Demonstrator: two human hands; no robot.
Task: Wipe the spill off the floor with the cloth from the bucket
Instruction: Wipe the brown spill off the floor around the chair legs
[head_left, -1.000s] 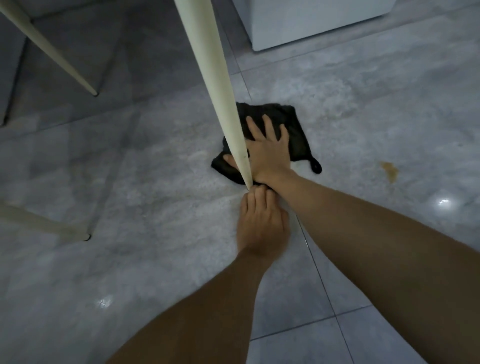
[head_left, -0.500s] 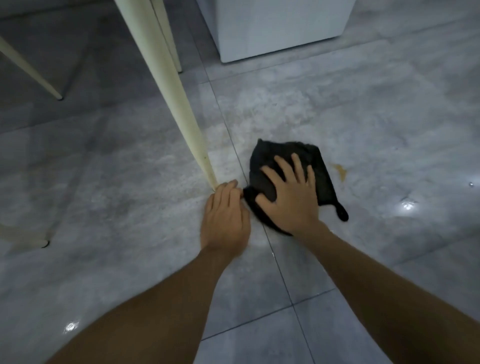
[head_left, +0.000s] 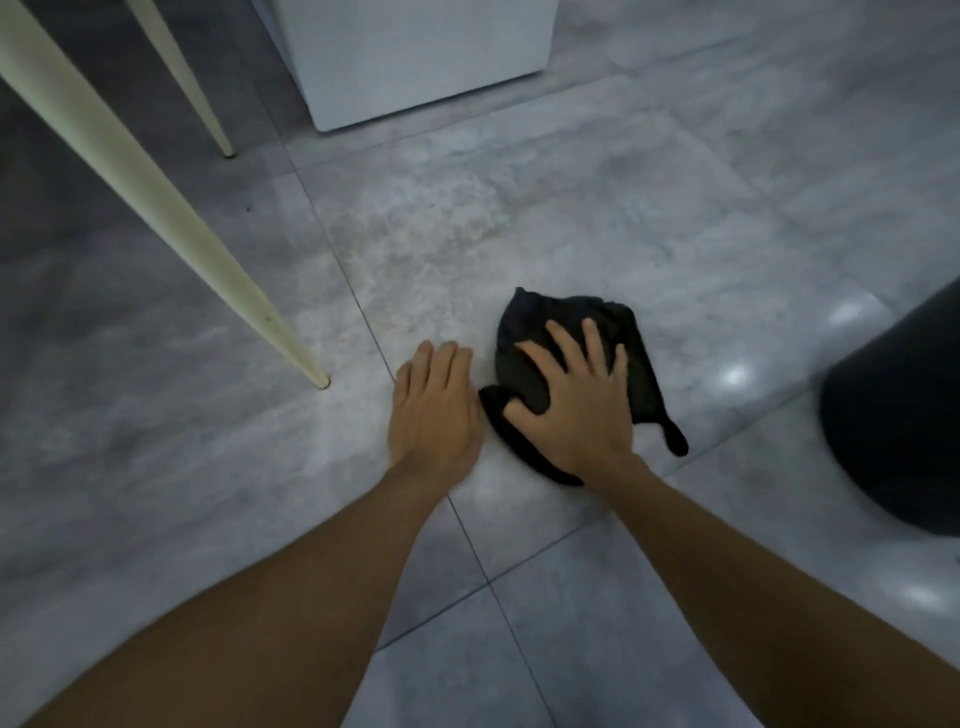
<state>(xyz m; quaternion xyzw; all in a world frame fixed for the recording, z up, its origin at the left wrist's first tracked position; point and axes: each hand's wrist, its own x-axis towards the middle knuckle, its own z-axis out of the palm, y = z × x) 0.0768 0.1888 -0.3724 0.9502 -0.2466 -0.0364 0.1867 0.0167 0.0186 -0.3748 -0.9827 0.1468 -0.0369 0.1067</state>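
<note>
A crumpled black cloth (head_left: 535, 325) lies on the grey tiled floor (head_left: 597, 234). My right hand (head_left: 576, 405) presses down on it, fingers spread across the top and thumb hooked at a fold on its left side. My left hand (head_left: 434, 405) rests flat on the tile just left of the cloth, holding nothing. A dark bucket (head_left: 893, 415) stands at the right edge, apart from the cloth. No orange stain shows on the floor; the tile under the cloth is hidden.
A slanted cream table leg (head_left: 156, 208) meets the floor left of my left hand, and a second leg (head_left: 202, 98) stands farther back. A white cabinet (head_left: 415, 57) sits at the top. Bright glare spots (head_left: 735, 375) lie between cloth and bucket.
My right hand has slid the cloth rightward, away from the table leg and over the spot where an orange stain showed. My left hand followed along the floor. The bucket has come into view.
</note>
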